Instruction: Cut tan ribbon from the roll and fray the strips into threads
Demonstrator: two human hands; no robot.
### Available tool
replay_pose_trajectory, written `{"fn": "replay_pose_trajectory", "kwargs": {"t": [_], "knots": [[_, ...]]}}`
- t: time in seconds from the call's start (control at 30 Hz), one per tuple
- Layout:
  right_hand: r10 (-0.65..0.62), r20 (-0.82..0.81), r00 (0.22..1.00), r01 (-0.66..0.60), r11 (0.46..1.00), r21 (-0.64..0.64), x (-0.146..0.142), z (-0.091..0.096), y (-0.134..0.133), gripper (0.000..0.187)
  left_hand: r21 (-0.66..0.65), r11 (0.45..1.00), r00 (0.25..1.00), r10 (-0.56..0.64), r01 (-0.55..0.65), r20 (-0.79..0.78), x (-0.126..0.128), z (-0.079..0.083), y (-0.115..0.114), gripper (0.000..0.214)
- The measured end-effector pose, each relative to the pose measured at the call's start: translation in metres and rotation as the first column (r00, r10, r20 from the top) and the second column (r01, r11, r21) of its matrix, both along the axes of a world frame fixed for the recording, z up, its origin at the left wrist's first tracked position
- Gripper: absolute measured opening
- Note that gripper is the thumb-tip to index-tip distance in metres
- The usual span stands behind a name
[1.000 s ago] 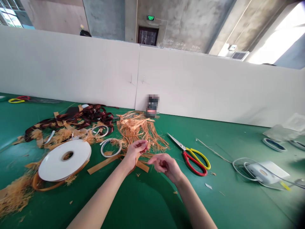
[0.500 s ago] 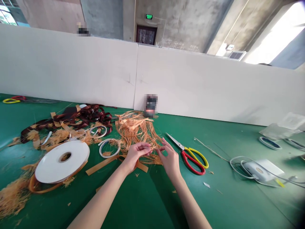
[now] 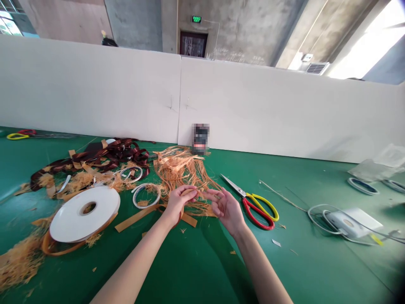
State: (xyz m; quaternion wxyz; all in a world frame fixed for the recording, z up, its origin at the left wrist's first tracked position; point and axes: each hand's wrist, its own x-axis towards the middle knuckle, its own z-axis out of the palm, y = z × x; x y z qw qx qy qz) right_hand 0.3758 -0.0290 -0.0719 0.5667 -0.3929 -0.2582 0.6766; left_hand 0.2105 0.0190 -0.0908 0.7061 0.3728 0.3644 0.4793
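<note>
My left hand (image 3: 179,204) pinches a bit of orange fibrous tape between thumb and fingers, just in front of a tangled heap of shredded orange strands (image 3: 182,177). A flat orange tape strip (image 3: 136,218) runs under that hand. My right hand (image 3: 226,210) is close beside it, with fingers curved and apart, reaching toward the left fingertips. It shows nothing clearly held, though fine strands could escape notice at this size.
A white tape roll (image 3: 85,214), dark red ribbon (image 3: 95,158), white cable loops (image 3: 145,196) and frayed orange waste lie left on the green bench (image 3: 202,270). Red-and-yellow scissors (image 3: 257,209) lie right, near a white corded device (image 3: 349,221). A white partition (image 3: 95,93) stands behind.
My right hand has moved in toward my left, its fingers going from a pinch to spread and curved. My left hand has stayed nearly in place. The whole view has shifted slightly.
</note>
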Motion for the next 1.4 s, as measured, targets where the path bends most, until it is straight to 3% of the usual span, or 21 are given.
{"fn": "replay_pose_trajectory", "kwargs": {"t": [0.13, 0.2, 0.33, 0.43, 0.53, 0.63, 0.7, 0.77, 0.83, 0.9, 0.97, 1.1, 1.2, 1.27, 1.4], "knots": [[0.316, 0.113, 0.942, -0.307, 0.948, -0.091, -0.004, -0.002, -0.001, 0.06, -0.018, 0.999, 0.999, 0.038, -0.038, 0.023, -0.002, -0.001, 0.003, 0.03], [0.345, 0.064, 0.937, -0.344, 0.939, -0.023, -0.003, 0.002, -0.004, 0.057, -0.021, 0.999, 0.999, 0.034, -0.034, 0.029, -0.002, -0.002, 0.003, 0.03], [0.042, -0.021, 0.999, -0.039, 0.988, 0.15, 0.002, 0.012, -0.01, 0.032, -0.02, 1.0, 1.0, -0.022, 0.023, 0.015, -0.001, -0.003, 0.002, 0.029], [-0.142, 0.016, 0.99, 0.133, 0.958, 0.255, 0.001, 0.008, -0.007, 0.047, -0.021, 0.998, 0.998, -0.062, 0.062, -0.002, -0.001, -0.003, 0.001, 0.028], [-0.238, 0.143, 0.961, 0.178, 0.923, 0.342, -0.002, -0.006, -0.002, 0.062, -0.018, 0.996, 0.996, -0.092, 0.092, -0.006, -0.001, 0.0, -0.001, 0.027], [-0.327, 0.474, 0.817, 0.137, 0.91, 0.391, -0.006, -0.015, 0.0, 0.061, -0.01, 0.993, 0.993, -0.116, 0.116, -0.001, 0.0, 0.003, -0.004, 0.025], [-0.365, 0.663, 0.653, 0.116, 0.914, 0.388, -0.008, -0.017, -0.001, 0.036, -0.005, 0.992, 0.992, -0.124, 0.124, 0.002, 0.0, 0.004, -0.005, 0.025], [-0.37, 0.718, 0.59, 0.157, 0.924, 0.348, -0.01, -0.015, -0.002, 0.015, -0.007, 0.993, 0.993, -0.121, 0.121, 0.004, -0.001, 0.004, -0.005, 0.025], [-0.378, 0.62, 0.688, 0.231, 0.923, 0.307, -0.011, -0.011, -0.002, 0.028, -0.015, 0.994, 0.994, -0.105, 0.105, 0.009, -0.001, 0.003, -0.003, 0.026], [-0.369, 0.39, 0.844, 0.279, 0.922, 0.268, -0.01, -0.007, -0.001, 0.037, -0.023, 0.996, 0.996, -0.082, 0.083, 0.016, -0.001, 0.001, -0.001, 0.026], [-0.315, 0.127, 0.94, 0.282, 0.932, 0.226, -0.006, -0.002, 0.0, 0.042, -0.028, 0.998, 0.998, -0.064, 0.064, 0.027, -0.002, 0.0, 0.001, 0.026], [-0.219, -0.143, 0.965, 0.236, 0.964, 0.118, 0.002, 0.006, -0.001, 0.044, -0.038, 0.998, 0.997, -0.049, 0.051, 0.062, -0.002, 0.0, 0.002, 0.026], [-0.113, -0.128, 0.985, 0.123, 0.99, 0.075, 0.002, 0.008, -0.002, 0.031, -0.053, 0.998, 0.994, -0.039, 0.044, 0.098, -0.002, 0.001, 0.002, 0.026], [0.029, -0.077, 0.997, -0.025, 0.999, 0.044, 0.0, 0.007, -0.003, 0.032, -0.065, 0.997, 0.992, -0.021, 0.029, 0.126, -0.003, 0.001, 0.003, 0.027], [0.285, -0.084, 0.955, -0.283, 0.958, 0.04, -0.001, 0.007, -0.006, 0.04, -0.084, 0.996, 0.985, 0.02, -0.006, 0.17, -0.004, 0.002, 0.005, 0.027]]}}
